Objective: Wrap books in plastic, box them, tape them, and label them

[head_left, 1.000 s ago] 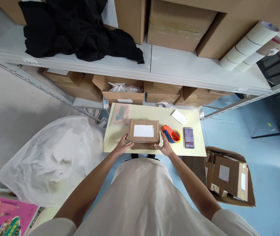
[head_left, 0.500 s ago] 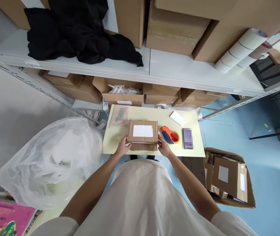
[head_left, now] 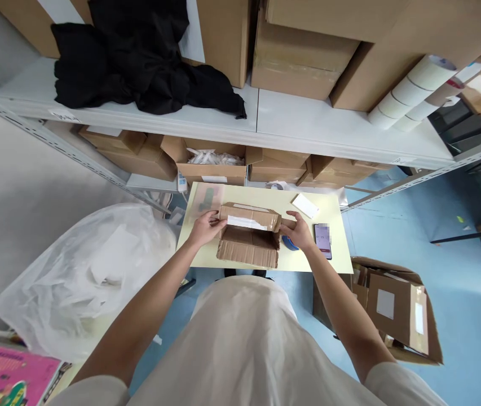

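Both hands gripped a cardboard box [head_left: 248,237] over the pale yellow table [head_left: 198,248], tilted up so its labelled top faced away: left hand [head_left: 204,227] clamped on the left end, right hand [head_left: 299,232] clamped on the right end. A tape dispenser [head_left: 287,243] peeked out just under the right hand, a phone [head_left: 322,240] lay just beside it, and a white card [head_left: 305,206] sat further back. Floor carton of parcels [head_left: 396,307] stood right of the table, clear plastic bag [head_left: 83,276] left of it.
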A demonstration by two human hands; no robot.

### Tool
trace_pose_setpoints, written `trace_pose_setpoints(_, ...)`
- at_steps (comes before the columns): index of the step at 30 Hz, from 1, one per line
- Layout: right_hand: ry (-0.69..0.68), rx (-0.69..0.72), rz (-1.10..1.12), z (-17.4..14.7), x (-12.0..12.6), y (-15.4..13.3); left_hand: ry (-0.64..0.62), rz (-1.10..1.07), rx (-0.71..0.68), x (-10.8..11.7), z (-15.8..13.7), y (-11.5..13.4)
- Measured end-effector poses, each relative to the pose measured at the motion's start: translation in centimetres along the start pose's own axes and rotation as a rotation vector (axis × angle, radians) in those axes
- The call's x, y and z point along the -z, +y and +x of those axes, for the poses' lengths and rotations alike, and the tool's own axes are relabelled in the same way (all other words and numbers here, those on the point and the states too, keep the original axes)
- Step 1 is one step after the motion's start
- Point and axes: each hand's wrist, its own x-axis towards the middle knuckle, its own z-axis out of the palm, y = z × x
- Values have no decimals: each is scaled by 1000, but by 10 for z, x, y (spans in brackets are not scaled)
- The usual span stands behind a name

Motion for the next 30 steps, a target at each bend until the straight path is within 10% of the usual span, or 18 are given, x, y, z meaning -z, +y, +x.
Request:
trace_pose_setpoints(6,-1,-60,-206,3,-18,8,-14,116,185,-21,-1,-18)
trace_pose_setpoints(12,141,294,-537,-8,-17,12,122,399,-176,-18,-25,-5)
trace_pose_setpoints(21,-429,902,-1006,-18,-19,-11,-120,764,-404,-30,-57,13)
trace_pose_setpoints(30,-449,633,-976,4,-5,-16,-210,832,-264,-40,-59,-2)
